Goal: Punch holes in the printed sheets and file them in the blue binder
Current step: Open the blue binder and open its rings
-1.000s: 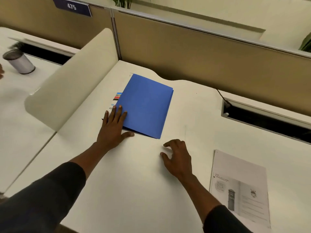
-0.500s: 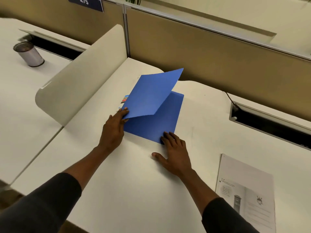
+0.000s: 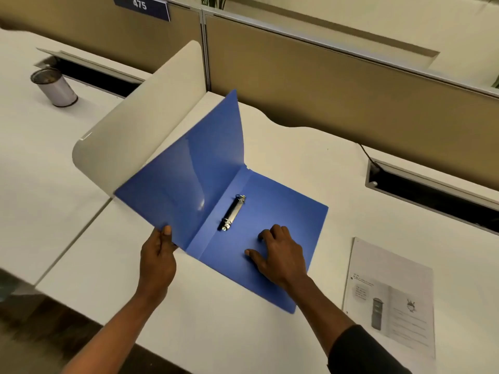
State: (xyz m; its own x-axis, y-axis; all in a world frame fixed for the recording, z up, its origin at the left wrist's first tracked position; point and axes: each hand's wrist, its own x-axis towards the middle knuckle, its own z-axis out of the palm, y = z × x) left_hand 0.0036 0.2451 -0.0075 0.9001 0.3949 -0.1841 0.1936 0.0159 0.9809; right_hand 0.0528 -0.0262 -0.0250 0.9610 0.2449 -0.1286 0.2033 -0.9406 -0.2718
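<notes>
The blue binder (image 3: 283,211) lies open on the white desk (image 3: 310,163). Its front cover (image 3: 189,179) stands swung up to the left. My left hand (image 3: 158,255) pinches the near corner of that cover. My right hand (image 3: 280,252) presses flat on the inside of the back cover, fingers spread. A metal ring clip (image 3: 233,213) sits along the spine, just left of my right fingers. The printed sheets (image 3: 391,298) lie in a stack at the right, apart from the binder. No hole punch is in view.
A curved white divider panel (image 3: 140,122) stands left of the binder, right behind the raised cover. A metal can (image 3: 55,86) stands on the neighbouring desk at far left. A cable slot (image 3: 432,190) is recessed at the back right. Beige partition walls close the rear.
My left hand has swung the front cover from flat shut to wide open. My right hand slid forward onto the back cover. The ring clip is now exposed.
</notes>
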